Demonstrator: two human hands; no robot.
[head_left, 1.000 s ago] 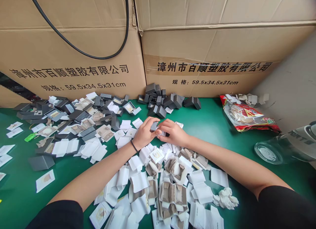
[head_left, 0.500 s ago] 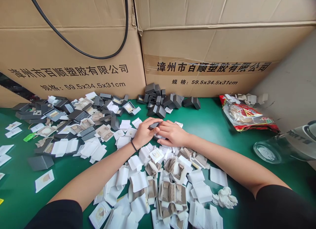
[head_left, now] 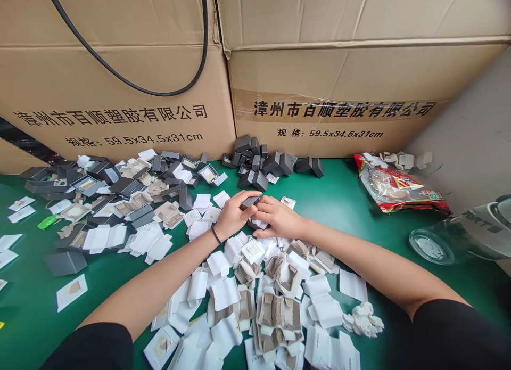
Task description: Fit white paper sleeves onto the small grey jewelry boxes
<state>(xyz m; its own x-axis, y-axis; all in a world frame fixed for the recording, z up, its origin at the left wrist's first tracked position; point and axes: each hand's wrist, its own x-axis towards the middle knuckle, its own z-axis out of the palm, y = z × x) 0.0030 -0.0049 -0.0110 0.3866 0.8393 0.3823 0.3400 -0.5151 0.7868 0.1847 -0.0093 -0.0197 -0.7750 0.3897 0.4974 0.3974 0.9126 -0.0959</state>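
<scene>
A small dark grey box [head_left: 250,202] sits between my two hands in the middle of the table, partly covered by the fingers. My left hand [head_left: 235,216] is closed round its left side, thumb along the near face. From the right, the fingers of my right hand [head_left: 278,216] bend over the box. Something white shows under those fingers, with a dark edge below it. Just beneath both hands lies a heap of white cards and folded grey cardboard inserts [head_left: 278,314].
More dark boxes [head_left: 128,186], some with cards, pile up at left. A stack of closed dark boxes [head_left: 253,157] stands behind my hands. Cartons [head_left: 339,72] wall the back under a hanging black cable [head_left: 159,93]. A red snack bag [head_left: 399,183] and a clear bottle [head_left: 459,237] lie at right.
Slightly more of the dark box's top shows between my hands, and the right fingers have shifted a little. Everything else stays where it was.
</scene>
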